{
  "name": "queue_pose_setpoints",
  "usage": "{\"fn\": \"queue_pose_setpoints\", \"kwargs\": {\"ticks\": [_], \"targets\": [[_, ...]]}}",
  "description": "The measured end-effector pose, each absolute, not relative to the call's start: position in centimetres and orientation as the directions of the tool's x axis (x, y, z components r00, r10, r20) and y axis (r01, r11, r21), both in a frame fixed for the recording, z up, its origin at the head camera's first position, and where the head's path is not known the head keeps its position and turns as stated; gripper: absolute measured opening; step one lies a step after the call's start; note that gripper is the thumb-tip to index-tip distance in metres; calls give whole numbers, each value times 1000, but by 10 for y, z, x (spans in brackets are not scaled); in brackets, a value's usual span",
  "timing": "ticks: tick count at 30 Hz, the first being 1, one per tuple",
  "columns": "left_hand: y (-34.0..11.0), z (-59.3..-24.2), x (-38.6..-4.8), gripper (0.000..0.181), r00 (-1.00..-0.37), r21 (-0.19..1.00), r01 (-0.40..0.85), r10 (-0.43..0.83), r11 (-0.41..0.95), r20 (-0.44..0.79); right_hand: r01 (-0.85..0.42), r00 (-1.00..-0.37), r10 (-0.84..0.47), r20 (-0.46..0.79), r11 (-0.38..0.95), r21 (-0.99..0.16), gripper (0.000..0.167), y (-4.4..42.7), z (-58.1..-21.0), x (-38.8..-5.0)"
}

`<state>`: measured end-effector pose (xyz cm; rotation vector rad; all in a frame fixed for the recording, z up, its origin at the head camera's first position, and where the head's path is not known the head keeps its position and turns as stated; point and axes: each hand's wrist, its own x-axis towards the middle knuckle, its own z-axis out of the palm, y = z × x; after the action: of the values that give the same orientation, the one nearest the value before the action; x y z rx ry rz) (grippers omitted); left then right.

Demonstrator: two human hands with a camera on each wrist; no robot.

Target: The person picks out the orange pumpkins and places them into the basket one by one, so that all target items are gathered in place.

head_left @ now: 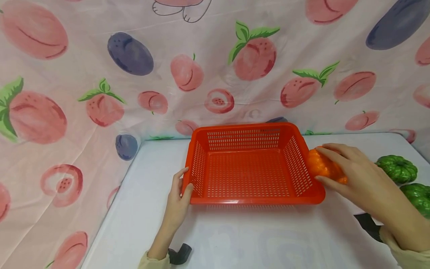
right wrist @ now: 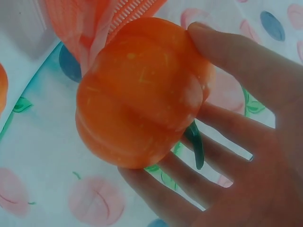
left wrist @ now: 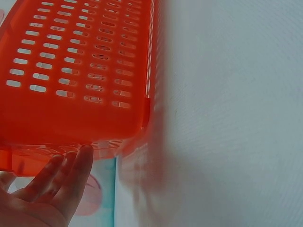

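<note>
A red perforated plastic basket (head_left: 246, 201) stands on the white table with bare mesh floor showing. At its left end my left hand (head_left: 178, 203) holds the rim, thumb near the front corner and fingers along the outside. The left wrist view shows those fingertips against the basket (left wrist: 71, 118). Just outside the basket's right wall, my right hand (head_left: 352, 168) grips an orange toy pumpkin (head_left: 320, 164). In the right wrist view, thumb and fingers spread around this pumpkin (right wrist: 142, 94), its green stem towards the palm.
Two green toy pumpkins, one farther back (head_left: 396, 169) and one nearer (head_left: 418, 198), lie right of my right hand. Another orange thing (right wrist: 2, 87) is cut off at the right wrist view's left edge. A fruit-print cloth (head_left: 218, 74) hangs behind the table.
</note>
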<state>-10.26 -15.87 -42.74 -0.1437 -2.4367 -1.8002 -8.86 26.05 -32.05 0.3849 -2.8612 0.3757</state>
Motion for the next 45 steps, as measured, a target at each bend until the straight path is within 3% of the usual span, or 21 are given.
{"fn": "queue_pose_setpoints", "kwargs": {"ticks": [12, 45], "targets": [[-158, -426, -102, 51, -991, 945, 129, 3, 301, 134, -403, -889, -322, 327, 887, -223, 70, 246, -314, -100], [-157, -426, -102, 52, -992, 946, 124, 3, 300, 129, -468, -869, -415, 271, 866, -176, 70, 217, -310, -117]]}}
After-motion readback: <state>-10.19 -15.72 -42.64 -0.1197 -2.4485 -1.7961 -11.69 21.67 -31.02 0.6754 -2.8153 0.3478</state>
